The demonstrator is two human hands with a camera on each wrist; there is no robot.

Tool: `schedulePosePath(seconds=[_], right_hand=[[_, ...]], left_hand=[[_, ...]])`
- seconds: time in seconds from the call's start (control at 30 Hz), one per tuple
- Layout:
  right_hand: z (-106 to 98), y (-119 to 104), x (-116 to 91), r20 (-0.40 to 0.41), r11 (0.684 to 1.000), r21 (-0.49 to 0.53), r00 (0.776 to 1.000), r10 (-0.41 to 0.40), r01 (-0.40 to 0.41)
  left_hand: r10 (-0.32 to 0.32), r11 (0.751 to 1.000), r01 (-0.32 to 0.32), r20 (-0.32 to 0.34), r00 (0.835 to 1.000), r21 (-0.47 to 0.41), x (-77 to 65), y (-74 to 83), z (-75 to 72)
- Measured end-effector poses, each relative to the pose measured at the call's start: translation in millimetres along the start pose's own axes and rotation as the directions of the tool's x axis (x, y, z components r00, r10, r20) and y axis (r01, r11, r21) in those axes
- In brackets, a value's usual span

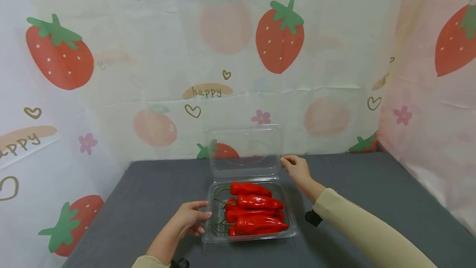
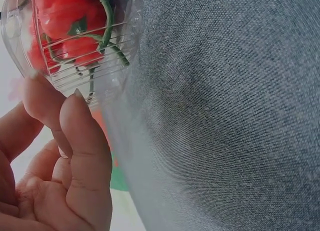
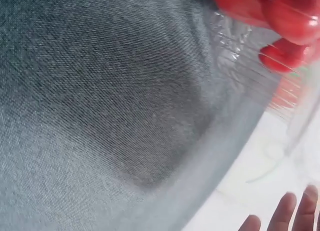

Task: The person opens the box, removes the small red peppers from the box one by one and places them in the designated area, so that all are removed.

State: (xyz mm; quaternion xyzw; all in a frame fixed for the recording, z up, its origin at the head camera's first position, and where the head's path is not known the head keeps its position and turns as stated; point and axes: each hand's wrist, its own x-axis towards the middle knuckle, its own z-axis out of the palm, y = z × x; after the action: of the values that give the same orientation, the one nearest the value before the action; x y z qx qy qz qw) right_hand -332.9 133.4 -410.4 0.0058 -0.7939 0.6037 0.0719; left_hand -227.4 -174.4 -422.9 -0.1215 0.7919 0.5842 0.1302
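Observation:
A clear plastic clamshell box (image 1: 250,239) lies with its base on the grey table and its lid (image 1: 245,146) standing up at the back. Several red peppers (image 1: 260,202) with green stems fill the base, most lying crosswise. By the base's left wall is my left hand (image 1: 189,218), its fingers loosely bent and spread. In the left wrist view, the left fingertips (image 2: 76,108) are right at the rim, near the pepper stems (image 2: 107,26). Up at the lid's right edge, my right hand (image 1: 299,171) pinches the edge between thumb and fingers.
Grey cloth covers the table (image 1: 156,189) on both sides of the box. A pale curtain (image 1: 167,53) printed with strawberries and hearts hangs behind the table and along its sides. A black wrist device (image 1: 313,218) sits under the right sleeve.

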Motion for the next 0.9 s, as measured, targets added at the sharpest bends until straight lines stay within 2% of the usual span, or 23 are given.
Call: schedulePosePath(seconds=[0.1, 0.4, 0.9], right_hand=[[1.4, 3.2, -0.4, -0.002, 1.000, 0.016, 1.000, 0.019, -0.019], [5.3, 12.1, 2.1, -0.018, 1.000, 0.027, 1.000, 0.007, -0.006], [6.4, 17.3, -1.6, 0.004, 1.000, -0.009, 1.000, 0.022, -0.022]], left_hand=[[-0.009, 1.000, 0.009, 0.000, 1.000, 0.010, 1.1, -0.1, -0.1], [-0.051, 0.998, 0.051, -0.001, 0.999, 0.028, -1.1, 0.5, -1.5], [-0.038, 0.998, 0.038, 0.005, 0.999, 0.049, -4.8, 1.1, -1.2]])
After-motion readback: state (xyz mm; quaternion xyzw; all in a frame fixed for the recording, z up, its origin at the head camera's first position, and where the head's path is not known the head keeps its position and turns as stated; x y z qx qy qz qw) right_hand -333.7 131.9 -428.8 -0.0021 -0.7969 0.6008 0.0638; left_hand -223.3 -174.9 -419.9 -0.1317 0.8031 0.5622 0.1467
